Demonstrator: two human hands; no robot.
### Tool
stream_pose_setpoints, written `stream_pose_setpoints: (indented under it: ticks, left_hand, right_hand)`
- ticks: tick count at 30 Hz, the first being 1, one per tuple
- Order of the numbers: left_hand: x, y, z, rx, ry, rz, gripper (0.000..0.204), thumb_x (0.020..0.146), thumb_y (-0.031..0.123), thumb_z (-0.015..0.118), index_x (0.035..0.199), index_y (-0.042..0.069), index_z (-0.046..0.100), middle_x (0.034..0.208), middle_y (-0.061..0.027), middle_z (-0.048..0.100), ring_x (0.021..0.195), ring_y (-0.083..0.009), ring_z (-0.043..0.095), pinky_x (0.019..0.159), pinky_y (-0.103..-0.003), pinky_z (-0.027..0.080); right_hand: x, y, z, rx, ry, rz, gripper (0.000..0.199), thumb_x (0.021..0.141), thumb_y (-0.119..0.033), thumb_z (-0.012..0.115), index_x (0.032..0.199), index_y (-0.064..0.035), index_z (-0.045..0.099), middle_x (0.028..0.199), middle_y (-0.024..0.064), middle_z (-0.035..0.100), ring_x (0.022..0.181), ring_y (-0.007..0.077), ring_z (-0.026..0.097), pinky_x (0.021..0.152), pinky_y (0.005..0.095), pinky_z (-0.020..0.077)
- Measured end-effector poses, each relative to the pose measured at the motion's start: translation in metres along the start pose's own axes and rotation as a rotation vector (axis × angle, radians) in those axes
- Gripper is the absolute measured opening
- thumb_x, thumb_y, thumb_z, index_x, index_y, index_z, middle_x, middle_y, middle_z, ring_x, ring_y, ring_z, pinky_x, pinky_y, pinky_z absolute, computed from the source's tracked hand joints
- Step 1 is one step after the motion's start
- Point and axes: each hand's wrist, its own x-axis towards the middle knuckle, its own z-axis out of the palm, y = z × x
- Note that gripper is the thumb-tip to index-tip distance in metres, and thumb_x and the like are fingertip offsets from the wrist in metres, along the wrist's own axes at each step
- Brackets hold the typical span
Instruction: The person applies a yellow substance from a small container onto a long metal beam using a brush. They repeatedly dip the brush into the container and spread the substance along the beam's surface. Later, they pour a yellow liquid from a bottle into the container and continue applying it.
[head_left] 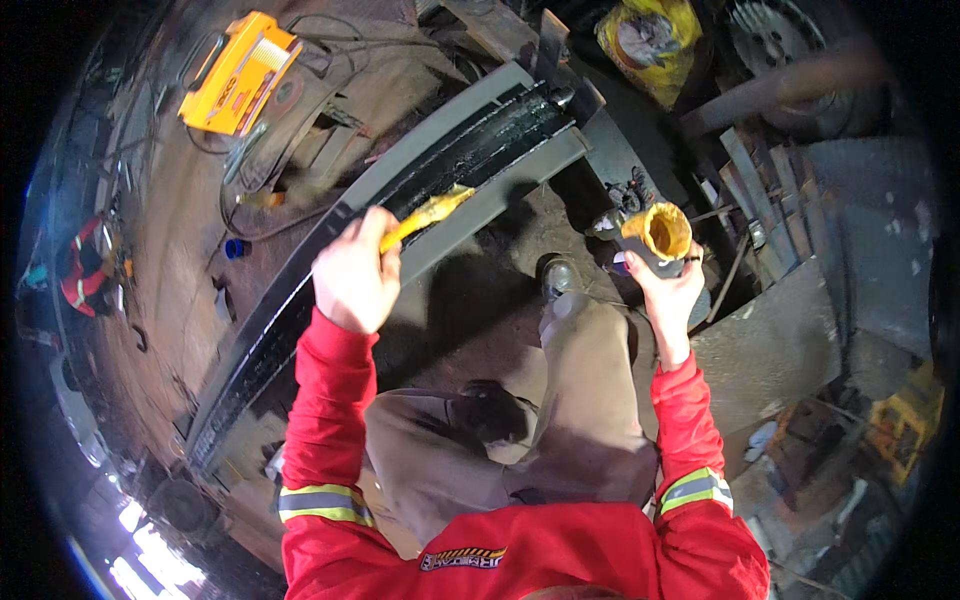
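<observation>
My left hand [356, 272] is closed round the handle of a yellow paintbrush [430, 214]. Its yellow-smeared head points away and to the right, over a long steel channel beam [530, 165]. Grey flanges edge the beam, and its inner face is dark and looks wet. Whether the bristles touch the steel, I cannot tell. My right hand [672, 300] grips a small cup [664, 232] off to the right of the beam. Yellow coats the cup's rim and inside, and its mouth is tilted into view.
A yellow welding machine [240, 75] with cables sits on the brown surface at far left, near a blue cap [236, 248]. Steel strips [765, 200] lean at right beside a metal plate [770, 345]. Another person [88, 268] in red is at far left.
</observation>
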Motion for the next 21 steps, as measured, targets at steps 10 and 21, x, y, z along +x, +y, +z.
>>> stream_pose_setpoints:
  ticks: [10, 21]
  left_hand:
    - [0.003, 0.017, -0.008, -0.287, -0.110, -0.336, 0.012, 0.081, 0.013, 0.063, 0.091, 0.009, 0.059, 0.066, -0.0158, 0.061, 0.058, -0.0321, 0.062, 0.053, -0.039, 0.046]
    - [0.160, 0.013, 0.105, 0.208, -0.510, 0.085, 0.030, 0.074, 0.012, 0.064, 0.103, 0.019, 0.065, 0.080, -0.0108, 0.068, 0.076, -0.0295, 0.067, 0.062, -0.042, 0.053]
  right_hand:
    - [-0.011, -0.083, -0.037, -0.221, -0.204, 0.026, 0.056, 0.061, -0.005, 0.083, 0.108, -0.0016, 0.053, 0.106, 0.0066, 0.055, 0.099, 0.0168, 0.054, 0.093, 0.0309, 0.0403]
    - [0.006, -0.058, -0.012, -0.324, -0.337, 0.122, 0.058, 0.055, -0.022, 0.087, 0.101, -0.0010, 0.058, 0.098, 0.0086, 0.052, 0.094, 0.0232, 0.051, 0.087, 0.0342, 0.0410]
